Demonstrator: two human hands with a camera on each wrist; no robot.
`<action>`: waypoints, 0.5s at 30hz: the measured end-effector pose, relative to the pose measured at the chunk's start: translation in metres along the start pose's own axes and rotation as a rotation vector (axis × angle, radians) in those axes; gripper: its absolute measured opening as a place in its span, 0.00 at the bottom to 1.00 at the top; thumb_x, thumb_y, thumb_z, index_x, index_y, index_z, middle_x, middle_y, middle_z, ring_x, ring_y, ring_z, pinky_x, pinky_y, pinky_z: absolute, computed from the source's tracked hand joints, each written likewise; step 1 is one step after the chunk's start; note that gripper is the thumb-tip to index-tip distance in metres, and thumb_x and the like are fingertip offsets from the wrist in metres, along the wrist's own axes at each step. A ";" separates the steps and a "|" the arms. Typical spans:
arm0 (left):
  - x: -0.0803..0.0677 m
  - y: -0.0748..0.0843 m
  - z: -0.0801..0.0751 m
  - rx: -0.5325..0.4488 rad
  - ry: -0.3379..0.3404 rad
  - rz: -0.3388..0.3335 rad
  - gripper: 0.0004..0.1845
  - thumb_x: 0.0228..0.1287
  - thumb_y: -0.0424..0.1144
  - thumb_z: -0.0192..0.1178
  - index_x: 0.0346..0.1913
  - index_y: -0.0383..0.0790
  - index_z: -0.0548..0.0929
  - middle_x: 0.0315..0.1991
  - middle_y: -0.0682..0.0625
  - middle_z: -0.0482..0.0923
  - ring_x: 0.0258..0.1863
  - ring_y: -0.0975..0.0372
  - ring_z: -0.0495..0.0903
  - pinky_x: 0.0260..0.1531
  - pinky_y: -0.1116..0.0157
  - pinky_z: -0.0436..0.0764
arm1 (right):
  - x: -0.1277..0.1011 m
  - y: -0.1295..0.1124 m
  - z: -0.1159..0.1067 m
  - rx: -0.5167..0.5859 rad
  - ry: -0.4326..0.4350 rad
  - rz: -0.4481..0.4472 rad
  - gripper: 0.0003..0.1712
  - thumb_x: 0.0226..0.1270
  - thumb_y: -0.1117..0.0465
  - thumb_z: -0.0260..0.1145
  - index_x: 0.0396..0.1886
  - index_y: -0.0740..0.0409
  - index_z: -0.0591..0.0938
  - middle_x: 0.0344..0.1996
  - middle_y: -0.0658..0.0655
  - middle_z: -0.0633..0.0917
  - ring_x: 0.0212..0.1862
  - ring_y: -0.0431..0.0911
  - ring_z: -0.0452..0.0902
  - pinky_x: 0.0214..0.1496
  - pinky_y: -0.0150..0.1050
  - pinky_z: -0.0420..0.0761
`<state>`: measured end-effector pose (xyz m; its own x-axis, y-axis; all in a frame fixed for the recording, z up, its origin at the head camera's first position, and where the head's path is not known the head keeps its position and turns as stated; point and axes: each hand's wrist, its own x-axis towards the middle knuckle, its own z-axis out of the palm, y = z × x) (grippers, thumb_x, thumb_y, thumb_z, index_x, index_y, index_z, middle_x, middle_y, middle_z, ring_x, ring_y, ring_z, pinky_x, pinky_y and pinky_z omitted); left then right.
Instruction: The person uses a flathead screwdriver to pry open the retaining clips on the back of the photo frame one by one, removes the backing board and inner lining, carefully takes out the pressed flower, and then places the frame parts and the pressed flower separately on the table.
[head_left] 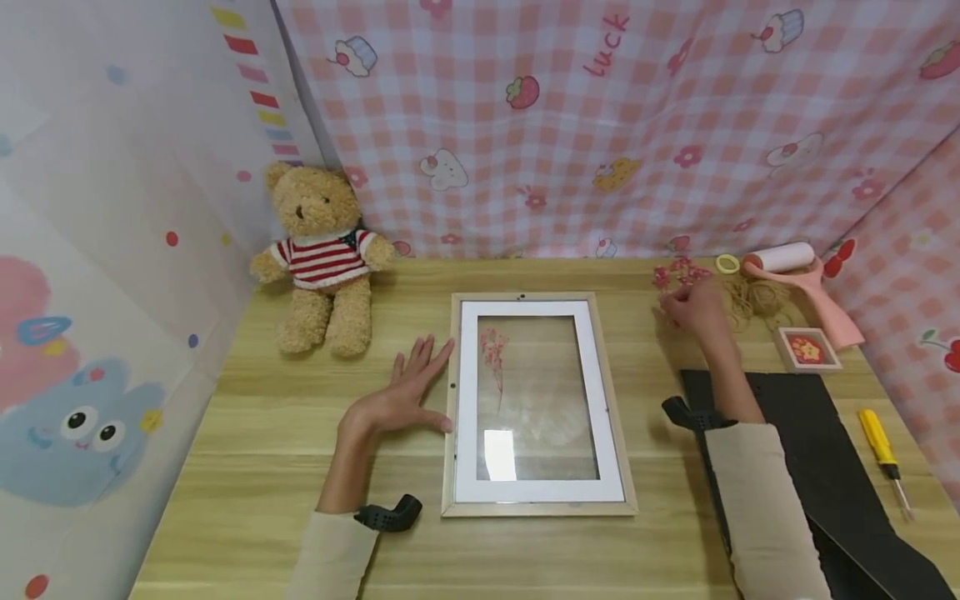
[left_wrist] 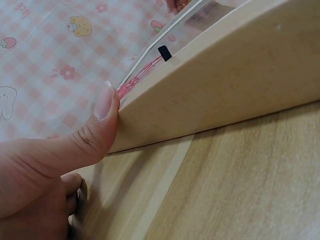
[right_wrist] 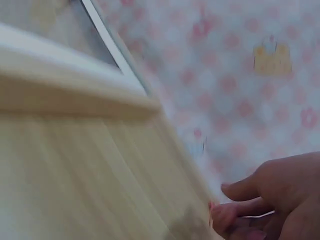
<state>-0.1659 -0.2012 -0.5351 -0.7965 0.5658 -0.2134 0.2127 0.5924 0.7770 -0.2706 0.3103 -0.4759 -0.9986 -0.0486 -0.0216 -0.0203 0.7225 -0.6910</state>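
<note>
A light wooden picture frame (head_left: 617, 417) with a white mat lies flat on the table. Behind its clear pane, at the upper left, shows a pink dried flower sprig (head_left: 492, 350). My left hand (head_left: 397, 400) rests at the frame's left side, fingers spread and thumb tip against the edge; the left wrist view shows the thumb (left_wrist: 102, 112) at the frame's rim. At the back right, my right hand (head_left: 697, 307) is at some pink dried flowers (head_left: 681, 271), its fingers bent. A bit of pink shows by its fingertips (right_wrist: 222, 215); I cannot tell whether they pinch a stem.
A teddy bear (head_left: 318, 258) sits at the back left. Twine (head_left: 765, 298), a yellow ring (head_left: 727, 264), a pink-handled roller (head_left: 821, 300) and a small framed piece (head_left: 807, 349) lie back right. Black boards (head_left: 810, 442) lie under the right forearm, beside a yellow screwdriver (head_left: 877, 437).
</note>
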 end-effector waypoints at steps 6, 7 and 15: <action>0.001 0.002 0.000 -0.009 -0.002 -0.003 0.75 0.54 0.68 0.79 0.91 0.62 0.34 0.89 0.44 0.16 0.87 0.53 0.13 0.84 0.45 0.15 | -0.059 -0.089 0.029 -0.134 -0.107 0.009 0.23 0.86 0.54 0.64 0.55 0.75 0.84 0.46 0.72 0.89 0.36 0.54 0.87 0.37 0.44 0.82; 0.000 0.002 0.000 -0.014 -0.001 -0.004 0.75 0.54 0.68 0.79 0.91 0.61 0.34 0.89 0.44 0.16 0.87 0.52 0.13 0.83 0.45 0.15 | -0.066 -0.104 0.036 -0.153 -0.127 0.008 0.22 0.86 0.54 0.65 0.55 0.74 0.84 0.48 0.72 0.88 0.40 0.56 0.87 0.40 0.47 0.83; 0.001 0.004 0.001 -0.028 -0.003 -0.005 0.75 0.54 0.68 0.78 0.91 0.61 0.34 0.89 0.44 0.15 0.87 0.52 0.13 0.83 0.45 0.14 | -0.100 -0.174 0.114 -0.312 -0.267 -0.057 0.19 0.79 0.54 0.73 0.49 0.69 0.86 0.48 0.65 0.88 0.46 0.59 0.87 0.49 0.58 0.90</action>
<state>-0.1651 -0.1979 -0.5328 -0.7956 0.5648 -0.2192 0.1926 0.5788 0.7924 -0.1621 0.1112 -0.4359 -0.9485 -0.2421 -0.2041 -0.1304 0.8860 -0.4449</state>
